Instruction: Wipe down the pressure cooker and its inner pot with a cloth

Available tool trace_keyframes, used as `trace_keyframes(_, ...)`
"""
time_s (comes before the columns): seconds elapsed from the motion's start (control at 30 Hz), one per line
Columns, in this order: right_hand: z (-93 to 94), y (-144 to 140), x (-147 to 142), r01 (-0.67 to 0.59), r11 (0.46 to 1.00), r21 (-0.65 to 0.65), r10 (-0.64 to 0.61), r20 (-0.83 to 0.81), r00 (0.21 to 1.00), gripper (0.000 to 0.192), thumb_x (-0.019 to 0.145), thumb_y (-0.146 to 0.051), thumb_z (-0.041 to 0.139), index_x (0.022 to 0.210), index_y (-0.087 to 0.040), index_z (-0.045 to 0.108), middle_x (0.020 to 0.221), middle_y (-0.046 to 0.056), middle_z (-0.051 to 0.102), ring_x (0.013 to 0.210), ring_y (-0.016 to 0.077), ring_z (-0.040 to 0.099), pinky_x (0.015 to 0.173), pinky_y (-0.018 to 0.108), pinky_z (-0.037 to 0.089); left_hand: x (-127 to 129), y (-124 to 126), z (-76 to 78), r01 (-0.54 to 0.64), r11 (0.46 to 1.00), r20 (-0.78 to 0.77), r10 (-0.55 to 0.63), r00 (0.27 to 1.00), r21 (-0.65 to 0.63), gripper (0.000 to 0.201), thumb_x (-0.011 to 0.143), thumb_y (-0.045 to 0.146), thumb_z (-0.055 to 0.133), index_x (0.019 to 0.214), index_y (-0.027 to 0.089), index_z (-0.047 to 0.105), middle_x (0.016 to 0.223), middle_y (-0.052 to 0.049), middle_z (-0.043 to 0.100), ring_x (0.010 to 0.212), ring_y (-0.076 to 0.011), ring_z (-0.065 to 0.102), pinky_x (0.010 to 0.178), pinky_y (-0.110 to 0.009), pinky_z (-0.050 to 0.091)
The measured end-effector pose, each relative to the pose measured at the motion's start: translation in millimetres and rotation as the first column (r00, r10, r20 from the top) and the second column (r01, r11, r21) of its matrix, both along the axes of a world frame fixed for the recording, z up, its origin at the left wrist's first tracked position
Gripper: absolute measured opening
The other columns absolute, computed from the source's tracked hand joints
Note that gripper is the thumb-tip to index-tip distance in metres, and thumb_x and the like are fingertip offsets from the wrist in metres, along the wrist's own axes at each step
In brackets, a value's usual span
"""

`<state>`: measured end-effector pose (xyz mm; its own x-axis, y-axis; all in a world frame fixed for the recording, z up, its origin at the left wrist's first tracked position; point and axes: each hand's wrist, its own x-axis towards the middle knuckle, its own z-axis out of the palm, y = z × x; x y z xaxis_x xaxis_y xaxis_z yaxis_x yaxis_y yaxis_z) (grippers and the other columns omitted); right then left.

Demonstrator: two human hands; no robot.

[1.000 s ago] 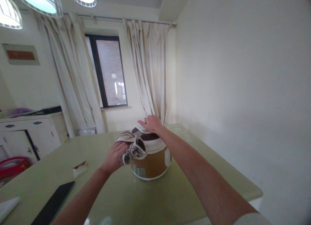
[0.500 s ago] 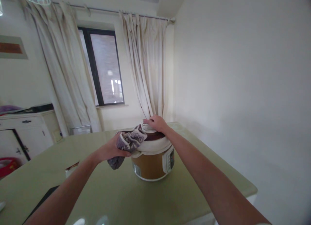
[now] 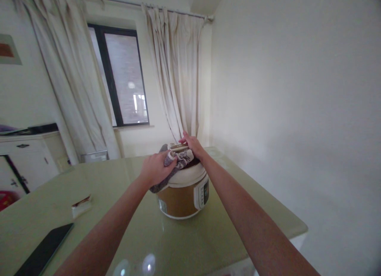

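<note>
Both hands press patterned cloth (image 3: 178,160) onto round glossy cooker (image 3: 183,192).

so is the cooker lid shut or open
Shut. The lid sits flat on the cooker, no gap visible. The left hand presses a cloth on it; the right hand rests on top.

Left hand (image 3: 155,168) presses cloth (image 3: 178,160) on cooker (image 3: 182,188) — right hand (image 3: 192,144) steadies.

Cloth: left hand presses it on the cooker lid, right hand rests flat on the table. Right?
Not quite. In the head view the right hand is on the cooker lid's far side, not the table. The left hand does press the cloth there.
</note>
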<state>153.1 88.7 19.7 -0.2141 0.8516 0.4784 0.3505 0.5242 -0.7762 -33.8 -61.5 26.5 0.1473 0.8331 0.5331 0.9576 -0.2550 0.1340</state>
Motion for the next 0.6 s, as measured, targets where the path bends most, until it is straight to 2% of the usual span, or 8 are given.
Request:
trace_keyframes(0.07, 0.7, -1.7, -1.2, -0.046, 0.998, 0.033, 0.043, 0.082, 0.996, 0.084, 0.101, -0.08, 0.03, 0.093, -0.017, 0.084, 0.097, 0.011, 0.08, 0.096, 0.0232, 0.071, 0.091, 0.032, 0.049, 10.3, -17.6, -11.3, 0.121, 0.985, -0.06, -0.115, 0.992, 0.125, 0.035, 0.095, 0.054, 0.056, 0.107, 0.026, 0.074, 0.101, -0.008, 0.08, 0.09, -0.0283, 0.076, 0.081, -0.037, 0.055)
trace_keyframes(0.13, 0.1, -5.5, -1.9, -0.103, 0.991, 0.09, 0.091, 0.126, 0.988, 0.078, 0.101, -0.079, 0.036, 0.094, -0.018, 0.084, 0.097, 0.009, 0.08, 0.098, 0.0228, 0.071, 0.091, 0.031, 0.048, 20.5, -30.2, -31.4, 0.265, 0.927, -0.132, -0.238, 0.962, 0.264, 0.033, 0.089, 0.05, 0.066, 0.108, 0.024, 0.072, 0.109, -0.01, 0.079, 0.1, -0.0292, 0.075, 0.089, -0.04, 0.056)
trace_keyframes(0.23, -1.1, -12.9, -1.6, -0.158, 0.977, 0.145, 0.134, 0.163, 0.977, 0.07, 0.1, -0.075, 0.044, 0.094, -0.017, 0.084, 0.092, 0.006, 0.079, 0.091, 0.0212, 0.069, 0.086, 0.03, 0.047, 32.3, -38.1, -81.2, 0.52, 0.745, -0.313, -0.419, 0.852, 0.418, 0.029, 0.088, 0.041, 0.069, 0.111, 0.023, 0.073, 0.128, -0.012, 0.076, 0.127, -0.0319, 0.067, 0.113, -0.049, 0.05)
trace_keyframes(0.33, -0.3, -19.1, -0.5, -0.136, 0.973, 0.185, 0.095, 0.213, 0.972, 0.061, 0.101, -0.069, 0.05, 0.092, -0.018, 0.083, 0.091, 0.004, 0.079, 0.089, 0.0202, 0.068, 0.082, 0.028, 0.045, 30.0, -38.6, -145.9, 0.717, 0.559, -0.52, -0.5, 0.693, 0.417, 0.018, 0.091, 0.02, 0.066, 0.105, 0.027, 0.075, 0.12, -0.003, 0.08, 0.116, -0.021, 0.072, 0.112, -0.04, 0.053)
trace_keyframes(0.4, 0.9, -21.5, -0.1, -0.122, 0.971, 0.204, 0.073, 0.234, 0.969, 0.055, 0.1, -0.066, 0.054, 0.093, -0.019, 0.083, 0.092, 0.004, 0.079, 0.092, 0.0203, 0.069, 0.082, 0.028, 0.045, 15.8, -38.0, -185.9, 0.766, 0.569, -0.596, -0.516, 0.615, 0.298, 0.021, 0.093, 0.019, 0.064, 0.106, 0.031, 0.075, 0.124, 0.001, 0.079, 0.116, -0.0178, 0.072, 0.111, -0.036, 0.055)
trace_keyframes(0.47, 1.7, -22.8, -0.2, -0.13, 0.971, 0.203, 0.079, 0.242, 0.967, 0.051, 0.1, -0.064, 0.056, 0.095, -0.02, 0.083, 0.093, 0.004, 0.079, 0.094, 0.021, 0.07, 0.083, 0.028, 0.045, -7.2, -36.4, -216.0, 0.765, 0.589, -0.586, -0.533, 0.61, 0.261, 0.028, 0.094, 0.017, 0.057, 0.106, 0.035, 0.076, 0.124, 0.005, 0.079, 0.111, -0.0179, 0.073, 0.109, -0.036, 0.057)
trace_keyframes(0.53, 2.0, -23.5, -0.6, -0.136, 0.972, 0.193, 0.088, 0.242, 0.966, 0.051, 0.1, -0.064, 0.056, 0.095, -0.021, 0.083, 0.094, 0.004, 0.08, 0.095, 0.0216, 0.071, 0.083, 0.028, 0.046, -32.1, -33.2, -232.9, 0.686, 0.647, -0.481, -0.508, 0.714, 0.334, 0.036, 0.094, 0.016, 0.052, 0.11, 0.038, 0.075, 0.109, 0.005, 0.082, 0.102, -0.0215, 0.075, 0.112, -0.044, 0.055)
trace_keyframes(0.6, 2.0, -24.1, -1.3, -0.131, 0.974, 0.185, 0.084, 0.242, 0.967, 0.052, 0.1, -0.066, 0.055, 0.095, -0.022, 0.083, 0.094, 0.003, 0.08, 0.096, 0.0217, 0.071, 0.083, 0.028, 0.046, -48.9, -28.9, -237.6, 0.596, 0.686, -0.373, -0.468, 0.801, 0.418, 0.035, 0.095, 0.022, 0.053, 0.12, 0.037, 0.073, 0.11, 0.001, 0.081, 0.101, -0.0268, 0.074, 0.115, -0.056, 0.051)
